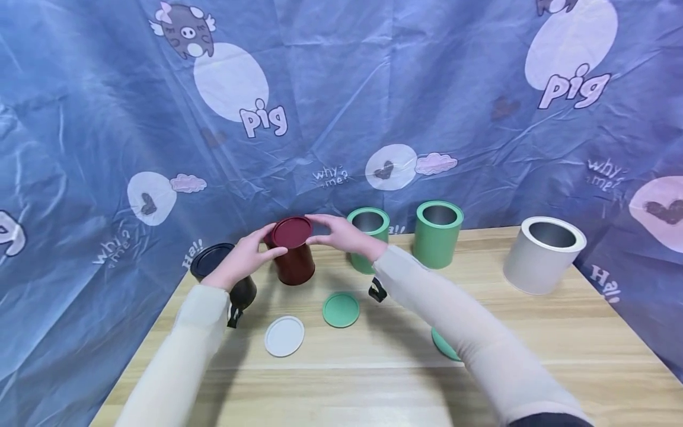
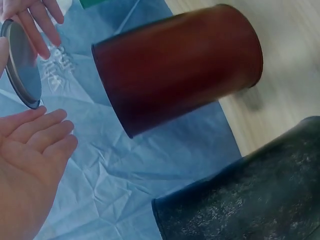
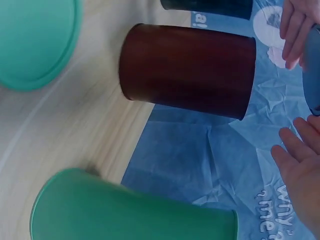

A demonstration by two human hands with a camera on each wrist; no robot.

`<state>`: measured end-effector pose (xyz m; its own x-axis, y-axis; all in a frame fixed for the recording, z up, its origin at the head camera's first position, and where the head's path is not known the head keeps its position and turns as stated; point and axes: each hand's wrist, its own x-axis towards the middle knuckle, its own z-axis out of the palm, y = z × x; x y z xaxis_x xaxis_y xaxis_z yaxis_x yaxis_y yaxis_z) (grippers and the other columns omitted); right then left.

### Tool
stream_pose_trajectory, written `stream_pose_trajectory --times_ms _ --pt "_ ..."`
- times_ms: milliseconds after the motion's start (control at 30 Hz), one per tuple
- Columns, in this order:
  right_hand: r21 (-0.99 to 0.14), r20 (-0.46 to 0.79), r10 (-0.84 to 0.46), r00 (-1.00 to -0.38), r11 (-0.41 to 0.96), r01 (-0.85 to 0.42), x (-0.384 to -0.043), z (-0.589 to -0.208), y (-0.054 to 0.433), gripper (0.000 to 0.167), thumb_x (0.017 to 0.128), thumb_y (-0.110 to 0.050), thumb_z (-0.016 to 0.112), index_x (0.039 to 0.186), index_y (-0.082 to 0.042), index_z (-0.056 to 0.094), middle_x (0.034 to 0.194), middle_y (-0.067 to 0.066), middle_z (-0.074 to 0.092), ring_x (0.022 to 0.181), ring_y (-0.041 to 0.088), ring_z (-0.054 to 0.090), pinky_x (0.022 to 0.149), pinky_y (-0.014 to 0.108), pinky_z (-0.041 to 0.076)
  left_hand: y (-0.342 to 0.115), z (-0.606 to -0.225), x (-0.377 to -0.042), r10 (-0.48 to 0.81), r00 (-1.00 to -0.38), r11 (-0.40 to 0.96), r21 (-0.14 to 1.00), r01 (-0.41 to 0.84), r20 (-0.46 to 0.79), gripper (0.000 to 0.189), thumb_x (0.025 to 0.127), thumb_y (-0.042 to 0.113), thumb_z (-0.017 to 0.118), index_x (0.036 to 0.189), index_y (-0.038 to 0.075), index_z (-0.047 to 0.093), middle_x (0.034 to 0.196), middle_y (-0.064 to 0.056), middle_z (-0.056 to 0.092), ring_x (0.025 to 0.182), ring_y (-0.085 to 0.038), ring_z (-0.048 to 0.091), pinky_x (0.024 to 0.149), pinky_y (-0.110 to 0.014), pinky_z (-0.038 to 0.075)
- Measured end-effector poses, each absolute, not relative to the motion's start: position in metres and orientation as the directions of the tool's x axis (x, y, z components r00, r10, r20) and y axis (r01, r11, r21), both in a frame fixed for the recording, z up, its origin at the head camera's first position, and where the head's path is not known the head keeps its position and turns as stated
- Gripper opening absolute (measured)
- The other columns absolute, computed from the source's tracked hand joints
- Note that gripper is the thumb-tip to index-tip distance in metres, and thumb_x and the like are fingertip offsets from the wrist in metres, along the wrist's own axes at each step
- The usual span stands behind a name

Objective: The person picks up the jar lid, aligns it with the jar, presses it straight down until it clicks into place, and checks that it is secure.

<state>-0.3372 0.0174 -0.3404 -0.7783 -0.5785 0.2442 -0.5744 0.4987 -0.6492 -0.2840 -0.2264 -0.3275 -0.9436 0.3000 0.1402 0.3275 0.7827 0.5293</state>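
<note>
A dark red round lid (image 1: 292, 232) is held between both hands above a dark red can (image 1: 296, 268). The left hand (image 1: 246, 256) holds its left edge, and the right hand (image 1: 344, 235) holds the right edge. In the left wrist view, the lid (image 2: 22, 67) shows a pale underside and stands apart from the can (image 2: 180, 67). Fingertips of the left hand (image 2: 32, 155) touch its rim. The right wrist view shows only part of the lid (image 3: 313, 72), beside the fingers of the right hand (image 3: 302, 165).
A black can (image 1: 242, 290) stands left, partly behind the left arm. Two open green cans (image 1: 368, 261) (image 1: 437, 240) and an open white can (image 1: 536, 267) stand to the right. A white lid (image 1: 284, 336) and green lids (image 1: 341, 309) (image 1: 444, 345) lie on the wooden table (image 1: 373, 385).
</note>
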Motion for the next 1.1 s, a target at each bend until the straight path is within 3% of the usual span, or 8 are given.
stream_pose_trajectory --times_ms 167,467,1100 --pt "-0.707 0.212 -0.552 -0.807 0.484 -0.516 -0.35 -0.343 0.01 0.069 0.088 -0.034 0.071 0.147 -0.012 0.043 0.147 0.008 0.048 0.139 0.022 0.041 0.114 0.035 0.036 -0.23 -0.326 -0.299 0.297 -0.947 0.779 0.543 0.315 0.123 0.075 0.09 0.037 0.067 0.148 0.003 0.036 0.147 -0.021 0.045 0.135 -0.038 0.042 0.112 -0.054 0.033" --pt "-0.712 0.194 -0.552 -0.811 0.49 -0.503 -0.365 -0.348 -0.006 0.068 0.087 -0.032 0.072 0.146 -0.01 0.044 0.146 0.009 0.049 0.138 0.022 0.043 0.113 0.033 0.037 -0.239 -0.329 -0.314 0.269 -0.962 0.815 0.52 0.256 0.05 0.076 0.092 0.036 0.065 0.149 0.0 0.031 0.151 -0.025 0.037 0.14 -0.041 0.033 0.115 -0.055 0.028" --pt "-0.676 0.143 -0.561 -0.815 0.547 -0.495 -0.389 -0.358 -0.025 0.066 0.09 -0.032 0.069 0.146 -0.011 0.043 0.148 0.008 0.047 0.139 0.021 0.04 0.114 0.033 0.035 -0.249 -0.333 -0.341 0.276 -0.961 0.854 0.464 0.236 -0.018 0.075 0.094 0.033 0.063 0.148 -0.005 0.029 0.149 -0.029 0.037 0.139 -0.043 0.034 0.115 -0.054 0.028"
